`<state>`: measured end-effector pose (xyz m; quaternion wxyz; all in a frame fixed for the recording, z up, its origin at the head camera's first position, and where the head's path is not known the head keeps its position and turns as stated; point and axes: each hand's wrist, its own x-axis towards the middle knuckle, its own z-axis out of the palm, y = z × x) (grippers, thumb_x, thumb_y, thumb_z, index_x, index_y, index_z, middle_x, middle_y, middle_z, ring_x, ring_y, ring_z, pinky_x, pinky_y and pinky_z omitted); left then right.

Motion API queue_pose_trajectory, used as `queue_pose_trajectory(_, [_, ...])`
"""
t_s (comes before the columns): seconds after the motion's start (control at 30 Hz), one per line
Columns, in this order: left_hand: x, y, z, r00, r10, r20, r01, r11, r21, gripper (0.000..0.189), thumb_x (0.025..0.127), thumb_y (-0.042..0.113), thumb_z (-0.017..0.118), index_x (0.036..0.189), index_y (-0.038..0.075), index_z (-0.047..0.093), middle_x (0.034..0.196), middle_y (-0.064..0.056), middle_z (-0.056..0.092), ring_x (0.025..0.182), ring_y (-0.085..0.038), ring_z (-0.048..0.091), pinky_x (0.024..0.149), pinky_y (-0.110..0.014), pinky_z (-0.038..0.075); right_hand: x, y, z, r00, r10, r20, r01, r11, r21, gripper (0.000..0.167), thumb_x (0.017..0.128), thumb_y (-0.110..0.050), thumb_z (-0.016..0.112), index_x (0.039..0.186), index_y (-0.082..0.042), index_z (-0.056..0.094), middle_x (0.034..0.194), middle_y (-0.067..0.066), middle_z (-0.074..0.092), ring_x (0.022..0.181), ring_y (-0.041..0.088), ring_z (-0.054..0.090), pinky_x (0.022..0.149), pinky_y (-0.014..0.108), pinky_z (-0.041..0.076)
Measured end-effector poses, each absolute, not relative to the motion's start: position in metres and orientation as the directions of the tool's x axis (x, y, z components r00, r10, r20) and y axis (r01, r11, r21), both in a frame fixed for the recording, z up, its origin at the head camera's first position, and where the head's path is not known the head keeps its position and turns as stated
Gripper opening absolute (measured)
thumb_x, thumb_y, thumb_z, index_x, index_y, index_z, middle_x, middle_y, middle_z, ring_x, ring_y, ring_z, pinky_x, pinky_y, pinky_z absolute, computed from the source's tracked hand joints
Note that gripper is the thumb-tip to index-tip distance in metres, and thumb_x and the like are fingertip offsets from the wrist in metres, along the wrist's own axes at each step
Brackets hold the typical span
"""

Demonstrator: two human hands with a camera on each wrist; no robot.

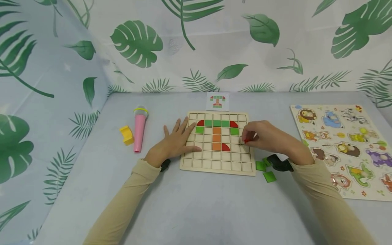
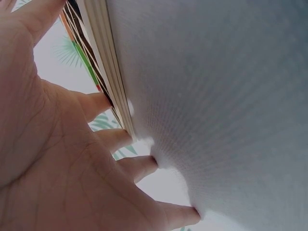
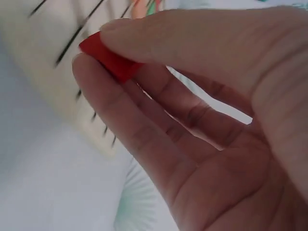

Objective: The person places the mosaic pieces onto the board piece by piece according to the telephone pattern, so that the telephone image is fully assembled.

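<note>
A wooden grid board [image 1: 206,165] lies on the table, holding green and orange square tiles and red quarter-round tiles set out in a T-like shape. My left hand [image 1: 174,141] rests spread on the board's left edge, its fingers straight; the left wrist view shows the palm [image 2: 62,159] beside the board's side [image 2: 108,62]. Over the board's right edge, my right hand [image 1: 266,137] pinches a red tile [image 3: 109,57] between thumb and fingers. Loose green tiles [image 1: 270,177] lie beside the board's lower right corner, partly beneath the right wrist. A pattern card [image 1: 218,106] sits behind the board.
To the left lie a pink toy microphone [image 1: 139,131] and a yellow block [image 1: 127,135]. A wooden animal puzzle [image 1: 333,136] covers the right side of the table, partly behind the right forearm. Leaf-printed cloth [image 1: 202,44] stands at the back.
</note>
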<state>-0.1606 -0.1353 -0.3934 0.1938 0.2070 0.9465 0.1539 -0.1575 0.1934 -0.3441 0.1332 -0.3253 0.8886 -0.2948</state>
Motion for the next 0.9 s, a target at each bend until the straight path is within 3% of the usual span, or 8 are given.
queue_pose_trajectory(0.33, [-0.16,-0.136,-0.393,-0.84,0.452,-0.299,0.328,0.863,0.384,0.101,0.098,0.064,0.06,0.171,0.018,0.007,0.174,-0.014,-0.013,0.159,-0.04,-0.014,0.112,-0.08,-0.011,-0.164,0.152,-0.34,-0.711,-0.703,0.031,-0.541,0.517,-0.663,0.012,0.087,0.005,0.082,0.089,-0.007,0.077,0.087,-0.002,0.073,0.08,0.012,0.069,0.075,0.031,0.059])
queue_pose_trajectory(0.57, [-0.161,-0.135,-0.392,-0.838,0.448,-0.312,0.325,0.868,0.375,0.101,0.099,0.064,0.06,0.171,0.018,0.007,0.174,-0.014,-0.013,0.159,-0.04,-0.014,0.113,-0.08,-0.01,-0.169,0.127,-0.348,-0.688,-0.724,0.048,-0.563,0.49,-0.666,0.013,0.085,0.008,0.081,0.091,-0.003,0.08,0.089,0.001,0.075,0.085,0.018,0.072,0.079,0.035,0.061])
queue_pose_trajectory(0.9, [-0.161,-0.134,-0.391,-0.838,0.44,-0.322,0.323,0.877,0.356,0.101,0.099,0.066,0.058,0.171,0.018,0.006,0.174,-0.013,-0.014,0.159,-0.04,-0.013,0.113,-0.081,-0.008,-0.171,0.104,-0.363,-0.656,-0.754,0.035,-0.59,0.484,-0.646,0.013,0.091,0.004,0.077,0.101,-0.001,0.083,0.098,0.006,0.076,0.095,0.022,0.069,0.083,0.039,0.057])
